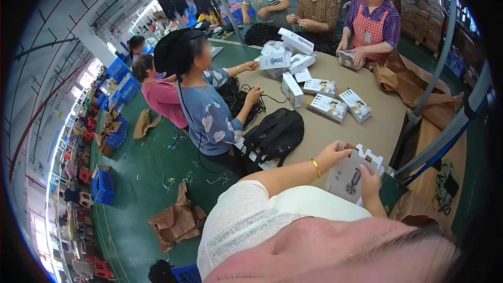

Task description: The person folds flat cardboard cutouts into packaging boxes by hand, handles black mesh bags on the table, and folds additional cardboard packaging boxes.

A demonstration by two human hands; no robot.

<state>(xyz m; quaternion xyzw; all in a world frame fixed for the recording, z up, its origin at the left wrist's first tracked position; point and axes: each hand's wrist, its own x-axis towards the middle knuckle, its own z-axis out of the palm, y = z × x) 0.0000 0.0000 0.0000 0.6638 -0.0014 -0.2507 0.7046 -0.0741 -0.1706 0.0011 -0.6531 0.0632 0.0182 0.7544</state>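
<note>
Close to my body I hold a flat printed carton (pixel 339 182), pale grey with a picture of a dark device on its face. Its end flaps stand raised, and brown inner card shows there. My left hand (pixel 334 157), below a gold bracelet, pinches the carton by the flap end. Along the opposite side my right hand (pixel 370 184) grips it, thumb on the printed face. Ahead on the brown table (pixel 380 105) lie several white printed cartons (pixel 329 107), some of them heaped toward the far side.
A black backpack (pixel 276 135) lies at the table's left edge, near black cords (pixel 238 97). A person in a blue flowered top (pixel 212 120) holds a carton; another in a red checked apron (pixel 369 29) handles one. Metal posts (pixel 445 47) rise at right. Crumpled brown paper (pixel 178 219) litters the floor.
</note>
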